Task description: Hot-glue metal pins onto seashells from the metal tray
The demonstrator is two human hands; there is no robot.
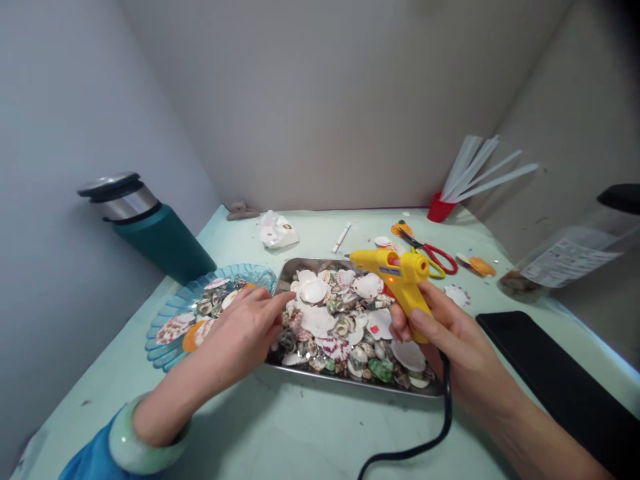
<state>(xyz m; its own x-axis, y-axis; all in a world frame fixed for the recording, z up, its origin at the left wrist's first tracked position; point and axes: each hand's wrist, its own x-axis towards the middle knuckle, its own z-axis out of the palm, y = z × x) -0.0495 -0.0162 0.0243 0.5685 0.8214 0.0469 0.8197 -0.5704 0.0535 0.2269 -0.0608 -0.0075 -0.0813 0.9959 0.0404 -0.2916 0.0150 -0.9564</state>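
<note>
A yellow hot glue gun [400,280] is gripped in my right hand [450,327], its nozzle aimed left over the tray and a small orange light lit on its side. The black cord hangs from the handle onto the table. My left hand [250,317] reaches over where the plate and tray meet, index finger stretched out toward the white scallop shells [313,291]. I see nothing held in it; its lower fingers are partly hidden. Beneath both hands, the metal tray [350,383] is heaped with mixed seashells. Left of it, a blue scalloped plate [160,319] bears more shells.
A teal bottle [165,240] stands behind the plate. Farther back are a white plastic bag [278,230], a marker [342,237], red-handled scissors [439,259] and a red cup [440,209] of glue sticks. On the right lie a black phone-like slab [545,373] and a clear jar [555,260].
</note>
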